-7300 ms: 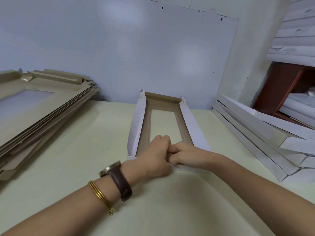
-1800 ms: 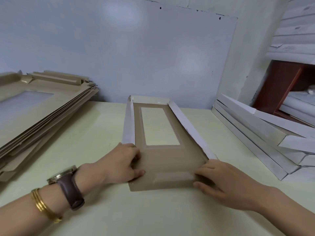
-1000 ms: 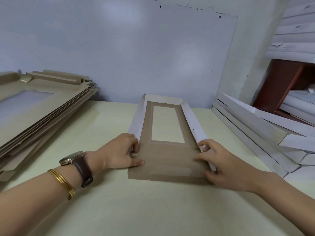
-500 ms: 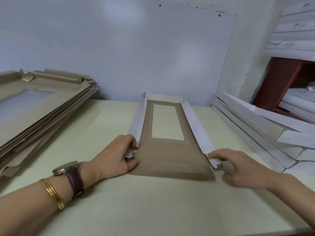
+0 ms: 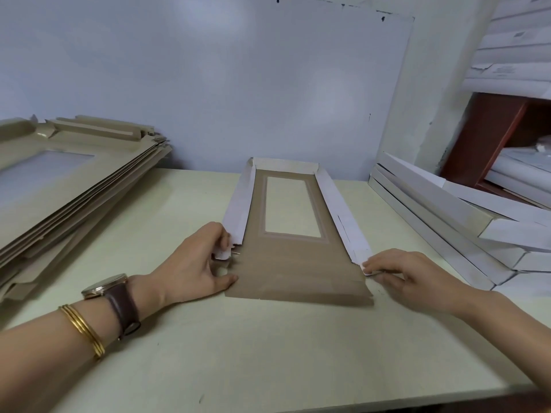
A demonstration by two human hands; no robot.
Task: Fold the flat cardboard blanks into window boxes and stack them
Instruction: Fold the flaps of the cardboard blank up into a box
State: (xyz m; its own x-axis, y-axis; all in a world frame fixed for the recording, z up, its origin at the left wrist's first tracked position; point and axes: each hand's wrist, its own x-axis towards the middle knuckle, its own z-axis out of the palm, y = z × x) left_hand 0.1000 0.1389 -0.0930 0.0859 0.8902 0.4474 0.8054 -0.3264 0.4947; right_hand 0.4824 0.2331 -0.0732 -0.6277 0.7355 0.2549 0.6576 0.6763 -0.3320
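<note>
Both hands sit at the near corners of a half-folded box [image 5: 298,263] that lies lengthways in the middle of the worktop [image 5: 268,353], brown inside facing up. With curled fingers the left hand [image 5: 199,263] pinches the small white tab [image 5: 222,254] at the near end of the box's left wall, its thumb lying along the edge of the brown panel. Low against the worktop, the right hand [image 5: 414,275] pinches the matching tab at the near end of the right wall between fingertips and thumb. Both long walls and the far wall stand raised, white outside, while the near flap lies flat. A rectangular window [image 5: 293,208] opens in the far half of the panel. On the left wrist are a watch [image 5: 113,296] and gold bangles [image 5: 82,329]. A pile of flat blanks [image 5: 59,180] rests at the left, and a stack of folded white boxes [image 5: 447,222] leans at the right, both apart from the box in hand
</note>
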